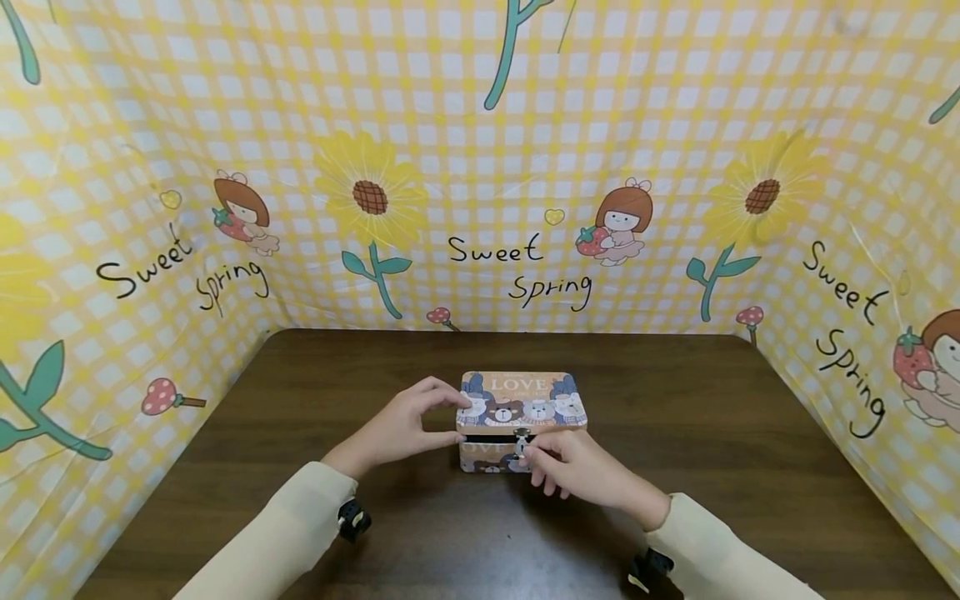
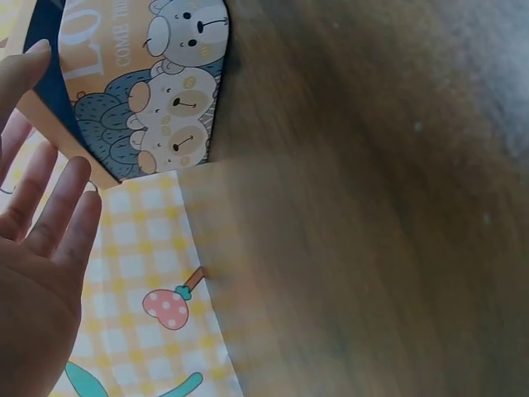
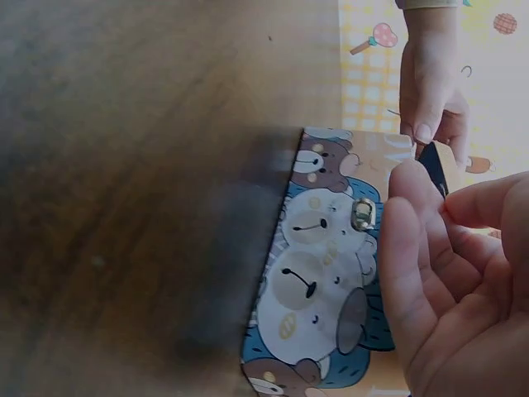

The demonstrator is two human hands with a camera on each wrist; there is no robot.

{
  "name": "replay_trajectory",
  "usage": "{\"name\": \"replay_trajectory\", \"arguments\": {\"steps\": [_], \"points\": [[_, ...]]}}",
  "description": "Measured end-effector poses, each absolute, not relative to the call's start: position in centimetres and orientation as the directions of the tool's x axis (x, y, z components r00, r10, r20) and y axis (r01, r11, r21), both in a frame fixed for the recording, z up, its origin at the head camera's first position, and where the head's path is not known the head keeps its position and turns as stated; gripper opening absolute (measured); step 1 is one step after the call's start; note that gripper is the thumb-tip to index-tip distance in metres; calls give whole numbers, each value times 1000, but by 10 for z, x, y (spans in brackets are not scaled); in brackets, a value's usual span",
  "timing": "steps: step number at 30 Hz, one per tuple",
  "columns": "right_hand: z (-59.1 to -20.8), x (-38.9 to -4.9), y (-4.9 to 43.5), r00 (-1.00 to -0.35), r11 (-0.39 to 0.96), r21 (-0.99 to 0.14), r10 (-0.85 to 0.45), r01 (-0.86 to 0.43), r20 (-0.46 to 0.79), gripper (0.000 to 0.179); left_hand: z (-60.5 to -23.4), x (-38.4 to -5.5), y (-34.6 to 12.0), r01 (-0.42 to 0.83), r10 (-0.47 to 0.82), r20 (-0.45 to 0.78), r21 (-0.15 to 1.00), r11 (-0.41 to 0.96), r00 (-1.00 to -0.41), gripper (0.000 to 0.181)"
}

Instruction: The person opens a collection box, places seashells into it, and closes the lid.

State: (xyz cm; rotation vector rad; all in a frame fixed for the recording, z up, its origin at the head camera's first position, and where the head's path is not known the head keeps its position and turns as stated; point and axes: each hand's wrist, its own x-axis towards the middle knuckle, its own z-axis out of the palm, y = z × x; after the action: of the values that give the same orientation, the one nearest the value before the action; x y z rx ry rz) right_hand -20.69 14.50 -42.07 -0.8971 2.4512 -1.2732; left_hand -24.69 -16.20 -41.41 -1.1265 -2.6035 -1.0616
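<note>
A small tin box (image 1: 480,458) with cartoon bears and the word LOVE stands on the table. Its hinged lid (image 1: 521,385) is slightly raised, leaving a dark gap along the front. My left hand (image 1: 401,423) is at the box's left end, fingers fairly straight beside the lid. In the left wrist view, the left thumb (image 2: 31,68) reaches the gap. At the front, my right hand (image 1: 581,468) pinches the metal clasp (image 1: 522,434) between thumb and index finger; its fingers partly cover the front. A metal catch (image 3: 364,213) shows on the box's front in the right wrist view.
The dark wooden table (image 1: 720,417) carries the box near its middle. A yellow-checked cloth (image 1: 480,167) printed with sunflowers and "Sweet Spring" rises behind the table and along both sides.
</note>
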Motion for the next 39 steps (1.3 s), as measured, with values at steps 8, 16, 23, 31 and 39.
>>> {"name": "replay_trajectory", "arguments": {"steps": [8,16,23,31,39], "points": [[-427,-202,143,-807,484,-793,-591,-371,17,30,-419,-243,-163,699,611,370,530,480,-700,39],[-433,-200,143,-810,472,-815,-587,-336,-6,32,-424,-241,-163,703,603,382,517,489,-700,38],[-441,-200,143,-799,453,-842,-600,-293,-45,32,-429,-239,-163,710,612,380,506,490,-693,37],[-446,-200,139,-808,441,-866,-584,-234,-79,32,-431,-238,-164,711,611,382,501,494,-693,37],[-451,-200,135,-823,423,-883,-562,-201,-81,32,-429,-238,-163,703,610,372,512,494,-700,33]]}}
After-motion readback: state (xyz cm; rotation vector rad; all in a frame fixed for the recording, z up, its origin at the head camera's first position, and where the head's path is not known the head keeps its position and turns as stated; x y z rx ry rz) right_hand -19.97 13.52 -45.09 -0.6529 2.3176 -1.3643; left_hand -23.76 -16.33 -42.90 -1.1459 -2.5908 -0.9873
